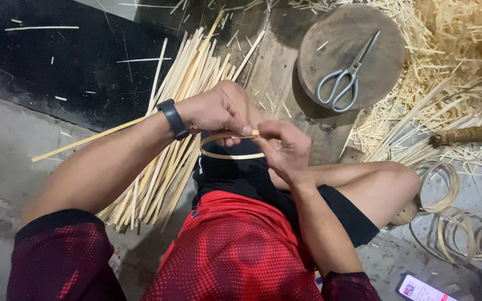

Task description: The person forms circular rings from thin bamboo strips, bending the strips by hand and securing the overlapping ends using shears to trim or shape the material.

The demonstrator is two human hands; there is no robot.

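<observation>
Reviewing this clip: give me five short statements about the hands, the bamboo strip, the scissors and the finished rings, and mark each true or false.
1. Both hands hold one thin bamboo strip bent into a loop. True: the left hand and right hand pinch it where its ends meet.
2. The scissors are in the right hand. False: they lie on a round wooden block, untouched.
3. A dark band sits on the left wrist. True.
4. The finished rings lie on the person's left. False: they lie on the floor to the right, past the right knee.
5. A bundle of straight bamboo strips lies under the left forearm. True.
</observation>
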